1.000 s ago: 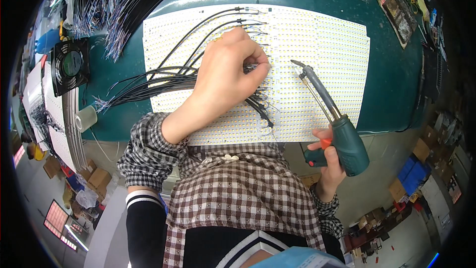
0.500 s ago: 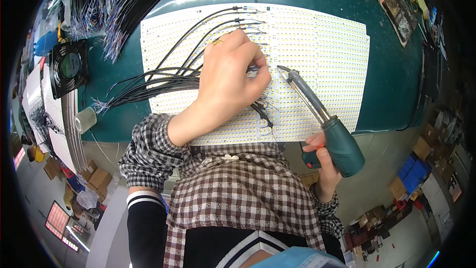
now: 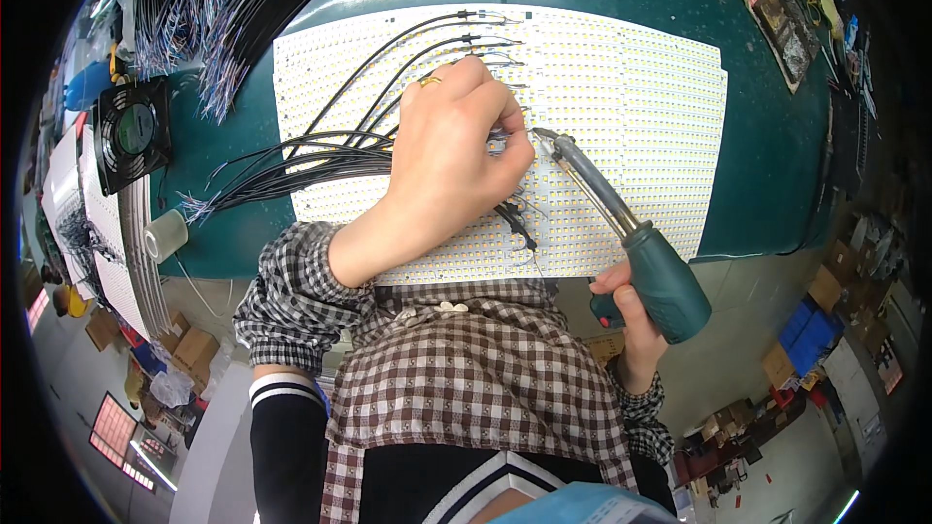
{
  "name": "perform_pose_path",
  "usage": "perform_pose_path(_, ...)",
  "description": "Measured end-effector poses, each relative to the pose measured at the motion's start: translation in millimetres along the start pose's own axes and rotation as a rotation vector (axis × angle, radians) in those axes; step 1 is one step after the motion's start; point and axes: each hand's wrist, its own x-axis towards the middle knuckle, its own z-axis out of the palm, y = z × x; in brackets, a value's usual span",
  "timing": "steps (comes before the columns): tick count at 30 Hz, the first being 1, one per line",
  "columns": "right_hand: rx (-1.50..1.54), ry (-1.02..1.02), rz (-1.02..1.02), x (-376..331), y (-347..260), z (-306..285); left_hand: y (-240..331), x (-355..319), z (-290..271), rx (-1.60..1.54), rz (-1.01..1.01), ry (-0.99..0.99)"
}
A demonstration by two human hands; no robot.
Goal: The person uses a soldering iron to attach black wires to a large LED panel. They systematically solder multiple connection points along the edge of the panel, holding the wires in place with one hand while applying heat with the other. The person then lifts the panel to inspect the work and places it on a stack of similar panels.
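left hand (image 3: 442, 160) pinching black wire (image 3: 320, 160) on LED panel (image 3: 631, 97), frame centre | right hand (image 3: 626, 315) fingers wrapped round soldering iron (image 3: 621, 228) | risk: tip close to fingertips, slip could burn them

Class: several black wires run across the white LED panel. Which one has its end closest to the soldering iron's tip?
The black wire pinched under the left hand fingertips; its end lies right beside the soldering iron tip. The other wire ends lie higher or lower on the LED panel.

Brown cardboard boxes (image 3: 189, 354) (floor, lower left); blue ones (image 3: 804, 322) right.
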Motion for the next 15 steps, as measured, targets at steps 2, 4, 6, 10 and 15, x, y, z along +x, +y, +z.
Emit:
perform_pose_path(2, -0.008, -0.003, -0.016, 0, 3, -1, 0, 2, 0, 0.014, 0.051, 0.029)
perform_pose_path(4, -0.023, -0.01, -0.029, 1, 4, -2, 0, 3, -1, 0.022, 0.076, 0.043)
perform_pose_path(6, -0.015, -0.008, -0.026, 1, 5, -2, 1, 3, -2, 0.025, 0.076, 0.04)
perform_pose_path(10, -0.058, 0.003, -0.08, 1, 12, -4, 1, 3, -2, 0.039, 0.083, 0.037)
perform_pose_path(15, -0.021, -0.021, -0.02, 1, 0, -2, 1, 3, -2, 0.021, 0.062, 0.027)
